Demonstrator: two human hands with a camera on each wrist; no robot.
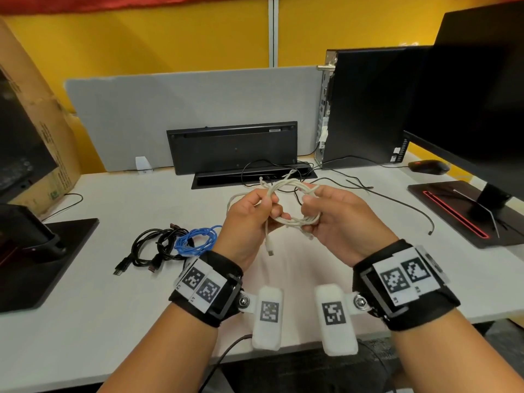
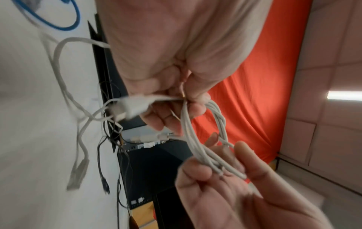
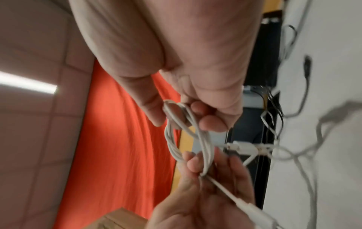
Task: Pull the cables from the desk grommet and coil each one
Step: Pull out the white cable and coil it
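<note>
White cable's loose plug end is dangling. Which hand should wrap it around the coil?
Probably the left hand: the white cable has its loose plug end hanging right below it. The right hand already grips the coil's other side, so it can hold steady.

Your white cable (image 1: 286, 194) is a loose multi-turn coil held above the desk between both hands; one plug end dangles below the left hand. A blue coiled cable (image 1: 195, 240) lies on the desk, touching a black coiled bundle (image 1: 153, 245) to its left. The desk grommet (image 1: 252, 177) is a long black slot with thin black cables running out of it.
</note>
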